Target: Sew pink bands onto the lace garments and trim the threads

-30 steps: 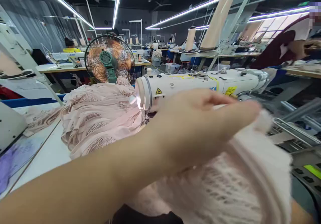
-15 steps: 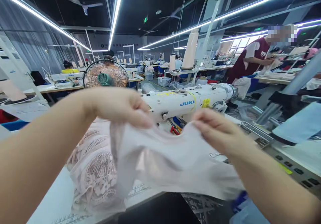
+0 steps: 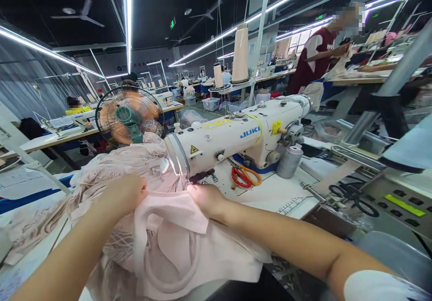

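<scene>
Left hand (image 3: 126,195) and right hand (image 3: 207,200) are clamped on a pale-pink bra (image 3: 211,258), JUKI sewing machine (image 3: 229,137) at its one o'clock, electric fan (image 3: 128,115) at eleven o'clock.

garment (image 3: 216,256) before the sewing machine (image 3: 229,137), fabric pile (image 3: 111,163) to its left, fan (image 3: 130,116) behind the pile

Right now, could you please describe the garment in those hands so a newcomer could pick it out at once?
Find the central white JUKI sewing machine and go to its lit needle end. Just in front, the left hand and right hand hold a pale pink garment. Unlike the crumpled pile beside it, this piece shows a thick U-shaped band.
</scene>
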Available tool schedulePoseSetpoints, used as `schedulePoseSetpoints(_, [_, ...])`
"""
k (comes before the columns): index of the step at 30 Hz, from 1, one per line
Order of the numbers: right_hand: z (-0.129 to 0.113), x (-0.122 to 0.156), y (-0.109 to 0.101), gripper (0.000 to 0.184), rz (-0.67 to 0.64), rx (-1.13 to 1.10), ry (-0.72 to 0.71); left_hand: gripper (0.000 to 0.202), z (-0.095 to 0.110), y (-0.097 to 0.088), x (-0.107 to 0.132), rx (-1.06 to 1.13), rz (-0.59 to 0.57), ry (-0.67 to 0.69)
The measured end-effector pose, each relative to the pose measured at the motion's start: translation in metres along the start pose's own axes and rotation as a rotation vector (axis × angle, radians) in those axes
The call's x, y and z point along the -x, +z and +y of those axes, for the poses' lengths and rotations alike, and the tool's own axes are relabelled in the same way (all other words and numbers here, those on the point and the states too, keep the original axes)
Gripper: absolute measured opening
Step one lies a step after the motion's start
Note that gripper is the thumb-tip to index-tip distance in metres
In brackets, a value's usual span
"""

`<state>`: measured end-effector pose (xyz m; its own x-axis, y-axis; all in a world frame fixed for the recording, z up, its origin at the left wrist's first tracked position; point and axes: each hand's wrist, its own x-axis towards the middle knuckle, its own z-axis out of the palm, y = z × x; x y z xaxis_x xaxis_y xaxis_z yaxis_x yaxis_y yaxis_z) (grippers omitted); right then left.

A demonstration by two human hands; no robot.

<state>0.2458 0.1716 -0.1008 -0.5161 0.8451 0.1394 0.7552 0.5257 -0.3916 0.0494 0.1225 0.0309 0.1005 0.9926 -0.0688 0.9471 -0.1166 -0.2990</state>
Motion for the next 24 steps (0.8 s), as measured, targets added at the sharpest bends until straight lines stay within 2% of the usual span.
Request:
schedulePoseSetpoints(2, [0.006,-0.001,0.003,0.026,0.017,0.058,0.021,0.024,0.027,-0.001,0.008,-0.097,0.105,-0.016])
schedulePoseSetpoints(4, [0.012,0.001,0.007,0.026,0.031,0.102,0.007,0.025,0.057,0.013,0.016,-0.149,0.188,0.060])
schedulePoseSetpoints(6, [0.016,0.004,0.010,0.021,0.040,0.132,-0.036,0.028,0.085,0.042,0.021,-0.178,0.388,0.276])
schedulePoseSetpoints(8, [0.020,0.005,0.012,0.018,0.053,0.154,-0.075,0.040,0.103,0.076,0.018,-0.177,0.511,0.438])
schedulePoseSetpoints(10, [0.022,0.004,0.015,0.018,0.071,0.174,-0.097,0.039,0.108,0.105,0.014,-0.165,0.501,0.476])
schedulePoseSetpoints(12, [0.024,0.002,0.016,0.019,0.090,0.190,-0.102,0.035,0.106,0.120,0.013,-0.152,0.402,0.463])
schedulePoseSetpoints(14, [0.024,0.001,0.015,0.019,0.112,0.199,-0.105,0.032,0.100,0.122,0.016,-0.123,0.304,0.450])
schedulePoseSetpoints(17, [0.023,0.003,0.009,0.019,0.133,0.206,-0.117,0.025,0.097,0.110,0.019,-0.057,0.237,0.421])
schedulePoseSetpoints(20, [0.022,0.015,0.003,0.014,0.073,0.214,-0.192,0.025,0.100,0.100,0.013,-0.022,0.224,0.421])
schedulePoseSetpoints(24, [0.028,0.043,0.004,0.016,-0.058,0.232,-0.356,0.034,0.105,0.101,0.000,-0.016,0.261,0.455])
